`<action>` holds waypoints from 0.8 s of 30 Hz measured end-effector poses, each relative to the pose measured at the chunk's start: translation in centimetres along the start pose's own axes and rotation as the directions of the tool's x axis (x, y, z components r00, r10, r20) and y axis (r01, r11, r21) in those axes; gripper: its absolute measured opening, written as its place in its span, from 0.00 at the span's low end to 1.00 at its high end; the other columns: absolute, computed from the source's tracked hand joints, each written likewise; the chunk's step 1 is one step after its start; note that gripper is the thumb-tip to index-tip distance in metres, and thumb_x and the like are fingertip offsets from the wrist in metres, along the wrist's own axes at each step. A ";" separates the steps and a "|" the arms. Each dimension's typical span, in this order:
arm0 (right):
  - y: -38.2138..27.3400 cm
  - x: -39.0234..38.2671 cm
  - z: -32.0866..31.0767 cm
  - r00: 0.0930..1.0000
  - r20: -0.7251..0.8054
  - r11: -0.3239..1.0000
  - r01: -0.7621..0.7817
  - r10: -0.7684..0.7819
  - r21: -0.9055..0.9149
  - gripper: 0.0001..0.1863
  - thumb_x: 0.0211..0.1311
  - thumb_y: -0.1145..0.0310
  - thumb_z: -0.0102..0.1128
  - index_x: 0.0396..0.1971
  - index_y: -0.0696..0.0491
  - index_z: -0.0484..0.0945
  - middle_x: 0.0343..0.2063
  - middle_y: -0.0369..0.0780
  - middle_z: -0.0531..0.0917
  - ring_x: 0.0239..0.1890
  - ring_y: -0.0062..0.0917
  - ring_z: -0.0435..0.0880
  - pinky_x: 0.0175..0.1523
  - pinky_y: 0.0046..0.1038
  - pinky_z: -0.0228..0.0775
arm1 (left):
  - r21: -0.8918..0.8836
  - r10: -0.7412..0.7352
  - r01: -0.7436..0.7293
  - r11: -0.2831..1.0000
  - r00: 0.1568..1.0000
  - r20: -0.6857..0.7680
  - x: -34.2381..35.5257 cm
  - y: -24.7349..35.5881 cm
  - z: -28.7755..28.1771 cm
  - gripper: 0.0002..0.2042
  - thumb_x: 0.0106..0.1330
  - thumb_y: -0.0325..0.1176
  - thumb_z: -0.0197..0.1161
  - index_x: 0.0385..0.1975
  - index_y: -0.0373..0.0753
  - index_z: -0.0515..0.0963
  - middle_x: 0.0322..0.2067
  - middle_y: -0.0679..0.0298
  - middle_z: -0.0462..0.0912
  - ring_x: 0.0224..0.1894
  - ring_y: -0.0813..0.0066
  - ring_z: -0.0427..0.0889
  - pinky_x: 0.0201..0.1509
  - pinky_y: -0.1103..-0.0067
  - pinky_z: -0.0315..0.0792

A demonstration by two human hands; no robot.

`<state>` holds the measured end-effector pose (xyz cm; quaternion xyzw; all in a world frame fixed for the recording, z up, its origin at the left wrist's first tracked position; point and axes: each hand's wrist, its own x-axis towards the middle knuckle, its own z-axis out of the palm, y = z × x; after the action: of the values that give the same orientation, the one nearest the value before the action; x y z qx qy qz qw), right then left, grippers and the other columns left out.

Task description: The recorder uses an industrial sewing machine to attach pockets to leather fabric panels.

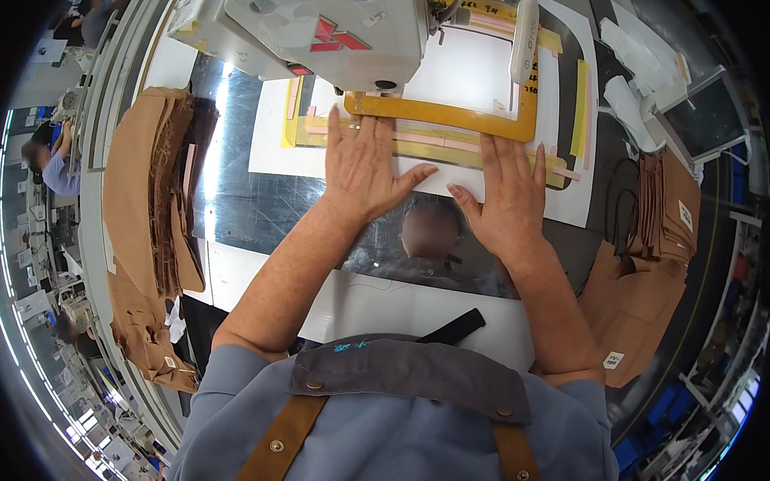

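Observation:
Both my hands lie flat, palms down, on a white template sheet (pixel 273 159) edged with yellow tape and pink strips. My left hand (pixel 362 168) has its fingers stretched forward and thumb out, its fingertips at the near edge of a yellow clamp frame (pixel 457 117). Further right, my right hand (pixel 510 190) is spread the same way, fingertips by the frame's near right corner. Neither hand holds anything. Just beyond them hangs the white head of a sewing machine (pixel 358 36), which covers the frame's left part; its needle area is hard to make out.
Brown cut fabric pieces (pixel 141 190) are stacked at the left, with more brown pieces (pixel 649 207) at the right. A control screen (pixel 703 116) stands at the far right beside crumpled white material (pixel 627 105). Shiny metal tabletop (pixel 259 202) lies under the template. Other people work in the left background.

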<state>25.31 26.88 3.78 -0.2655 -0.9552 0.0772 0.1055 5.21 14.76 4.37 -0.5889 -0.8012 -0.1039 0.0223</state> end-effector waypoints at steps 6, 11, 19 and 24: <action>-0.3 0.1 0.2 1.000 -0.003 1.000 -0.005 0.005 -0.002 0.45 0.68 0.43 0.61 0.74 0.58 0.60 0.71 0.50 0.67 0.75 0.48 0.61 0.79 0.60 0.37 | 0.109 -0.104 0.104 0.989 0.995 -0.002 -2.5 -0.5 0.5 0.50 0.71 0.73 0.43 0.73 0.28 0.60 0.71 0.42 0.66 0.77 0.49 0.60 0.81 0.49 0.37; -0.2 0.1 0.0 1.000 -0.017 1.000 0.006 -0.006 0.001 0.45 0.68 0.43 0.61 0.74 0.58 0.60 0.70 0.51 0.68 0.75 0.48 0.62 0.79 0.60 0.38 | -0.052 0.146 -0.142 0.988 0.987 0.074 -4.3 1.6 -0.2 0.53 0.67 0.77 0.42 0.76 0.30 0.57 0.74 0.46 0.62 0.80 0.54 0.55 0.81 0.51 0.39; -0.3 0.2 0.4 1.000 -0.014 1.000 0.002 -0.002 -0.002 0.47 0.69 0.37 0.57 0.72 0.62 0.63 0.70 0.51 0.69 0.76 0.47 0.61 0.80 0.59 0.36 | -0.015 0.052 -0.051 0.999 0.998 0.028 -2.4 0.3 0.5 0.55 0.65 0.79 0.43 0.76 0.30 0.58 0.74 0.45 0.62 0.79 0.53 0.57 0.81 0.53 0.42; -0.6 0.2 0.4 1.000 -0.003 1.000 -0.003 0.003 0.004 0.47 0.69 0.38 0.58 0.73 0.61 0.63 0.70 0.51 0.70 0.76 0.46 0.62 0.80 0.59 0.35 | -0.031 0.046 -0.044 0.999 0.998 0.039 -1.9 -0.4 0.1 0.54 0.65 0.77 0.45 0.74 0.29 0.59 0.71 0.43 0.67 0.77 0.50 0.61 0.80 0.53 0.45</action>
<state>24.81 26.46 3.57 -0.2667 -0.9545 0.0788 0.1074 5.42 12.88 3.91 -0.6090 -0.7863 -0.1037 0.0000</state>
